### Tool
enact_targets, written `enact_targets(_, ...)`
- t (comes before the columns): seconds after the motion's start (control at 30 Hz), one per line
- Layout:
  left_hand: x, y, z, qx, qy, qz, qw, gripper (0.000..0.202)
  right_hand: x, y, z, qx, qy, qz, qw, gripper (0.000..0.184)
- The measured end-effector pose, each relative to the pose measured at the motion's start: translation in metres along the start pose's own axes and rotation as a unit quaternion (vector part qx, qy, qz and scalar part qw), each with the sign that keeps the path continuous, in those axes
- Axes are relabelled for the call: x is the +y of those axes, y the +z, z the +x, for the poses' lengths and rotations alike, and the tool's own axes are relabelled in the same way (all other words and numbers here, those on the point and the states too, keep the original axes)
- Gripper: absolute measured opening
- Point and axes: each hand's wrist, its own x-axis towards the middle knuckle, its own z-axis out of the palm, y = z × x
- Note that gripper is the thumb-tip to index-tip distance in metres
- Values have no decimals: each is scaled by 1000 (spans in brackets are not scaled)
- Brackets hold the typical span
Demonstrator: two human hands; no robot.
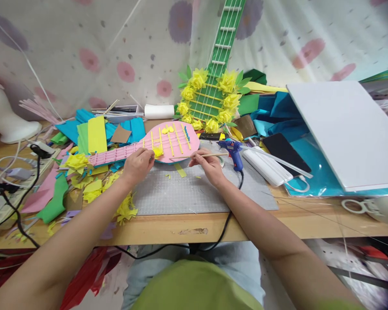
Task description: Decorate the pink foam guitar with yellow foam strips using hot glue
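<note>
Left grip (139,165): fingertips pinched on yellow paper piece (158,151); over-squeezing could crumple it.
Right grip (210,169): fingers curled round thin stick (220,154); a tip slip could poke pink guitar (177,144).
Glue gun (235,155): cord (242,177) under right forearm (245,206); snagging might drag it.
Pink guitar: neck beyond left grip, body between and beyond both.

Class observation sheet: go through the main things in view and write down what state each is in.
Left hand: pinching yellow paper
Right hand: holding a stick
Pink instrument: lying, strings up
Green instrument: upright
Glue gun: lying on mat
Phone: flat, screen dark
White board: resting on blue packet
</note>
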Motion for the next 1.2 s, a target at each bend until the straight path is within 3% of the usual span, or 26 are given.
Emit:
enact_targets(0.17,2,1,2,10,-19,-21,1000,9,-3,5,-5,-73,-42,-70,994,27)
enact_targets(0.3,4,0,2,6,-21,-4,1000,11,-8,11,-7,-126,-127,-193,965,24)
enact_targets(0.43,5,0,2,13,-8,16,1000,12,-10,14,-6,-166,-162,-260,937,25)
enact_targets(0.7,0,5,2,55,57,90,993,15,-1,16,0,-149,-223,-265,926,21)
enact_targets(1.2,0,6,6,69,117,105,985,17,-4,16,-2,-142,-235,-273,922,20)
